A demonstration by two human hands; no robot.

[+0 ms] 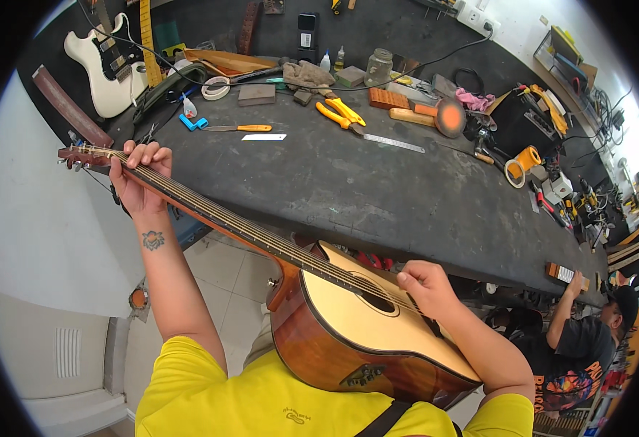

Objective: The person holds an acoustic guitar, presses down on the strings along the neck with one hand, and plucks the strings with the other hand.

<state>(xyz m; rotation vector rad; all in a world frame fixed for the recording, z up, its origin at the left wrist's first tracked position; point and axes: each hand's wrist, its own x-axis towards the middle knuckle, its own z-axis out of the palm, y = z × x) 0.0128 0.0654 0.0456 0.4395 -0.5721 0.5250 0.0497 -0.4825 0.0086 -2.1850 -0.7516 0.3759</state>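
Note:
An acoustic guitar (334,302) with a pale top and reddish-brown sides lies across my lap, its neck slanting up to the far left. My left hand (145,171) wraps the neck near the headstock (85,155), fingers curled over the strings. Above the strings beside the soundhole (378,295) hovers my right hand (427,286), its thumb pressed to curled fingers. Whatever may be in that pinch is hidden. A small control panel (362,374) shows on the guitar's side.
Beyond the guitar stretches a dark workbench (298,175). On it are yellow-handled pliers (343,115), a steel ruler (392,143), an orange-handled tool (239,128) and a glass jar (379,67). A white electric guitar (105,69) stands far left. Another person (574,342) works at right.

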